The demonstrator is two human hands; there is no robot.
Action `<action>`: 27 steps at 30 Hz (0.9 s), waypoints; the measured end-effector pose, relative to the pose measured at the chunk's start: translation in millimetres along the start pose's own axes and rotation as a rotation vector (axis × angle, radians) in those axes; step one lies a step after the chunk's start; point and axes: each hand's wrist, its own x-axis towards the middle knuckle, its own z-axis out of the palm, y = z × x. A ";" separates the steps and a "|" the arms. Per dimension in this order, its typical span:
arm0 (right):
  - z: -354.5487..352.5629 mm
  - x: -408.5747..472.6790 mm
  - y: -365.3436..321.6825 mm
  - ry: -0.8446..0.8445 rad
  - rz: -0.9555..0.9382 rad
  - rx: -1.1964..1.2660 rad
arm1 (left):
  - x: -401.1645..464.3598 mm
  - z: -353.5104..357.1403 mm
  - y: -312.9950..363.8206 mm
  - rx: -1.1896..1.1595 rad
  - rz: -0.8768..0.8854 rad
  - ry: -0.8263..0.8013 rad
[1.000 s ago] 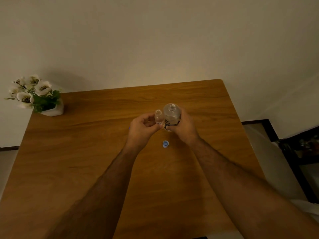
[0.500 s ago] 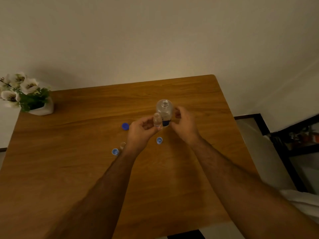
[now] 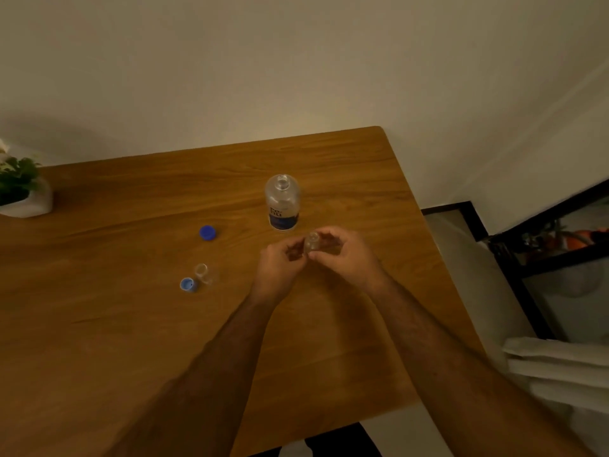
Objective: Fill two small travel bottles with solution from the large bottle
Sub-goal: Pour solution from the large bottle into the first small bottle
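Observation:
The large clear bottle (image 3: pixel 282 202) with a dark blue label stands uncapped on the wooden table (image 3: pixel 99 324). Just in front of it, my left hand (image 3: pixel 280 265) and my right hand (image 3: pixel 346 255) meet around a small clear travel bottle (image 3: pixel 311 242), held upright above the table with its mouth open. My right fingers wrap its far side and my left fingertips pinch its near left side. A second small travel bottle (image 3: pixel 204 273) stands open to the left, with a light blue small cap (image 3: pixel 188 284) beside it. The large bottle's blue cap (image 3: pixel 208 233) lies further back.
A potted plant in a white pot (image 3: pixel 26 196) sits at the table's far left. The table's right edge drops to a pale floor, with a black shelf frame (image 3: pixel 527 258) and folded white cloth (image 3: pixel 560 367) beyond it. A wall runs behind the table.
My right hand let go of the large bottle, which now stands alone on the table. Both hands closed on the small bottle. The small cap seen near my left wrist is out of sight.

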 end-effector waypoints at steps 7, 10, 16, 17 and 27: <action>7.6 -6.0 16.1 0.086 0.024 -0.033 | 2.3 20.6 -11.9 0.130 0.053 0.055; 8.8 -5.5 18.7 0.113 0.011 -0.079 | 2.6 24.5 -11.7 0.184 0.082 0.077; 12.2 -0.9 21.4 0.130 0.008 -0.147 | 7.6 26.5 -11.8 0.233 0.067 0.088; 12.6 -0.3 21.6 0.129 0.007 -0.154 | 7.9 26.2 -12.2 0.230 0.065 0.085; 12.6 3.3 22.8 0.126 0.046 -0.172 | 9.2 24.0 -11.3 0.253 0.045 0.049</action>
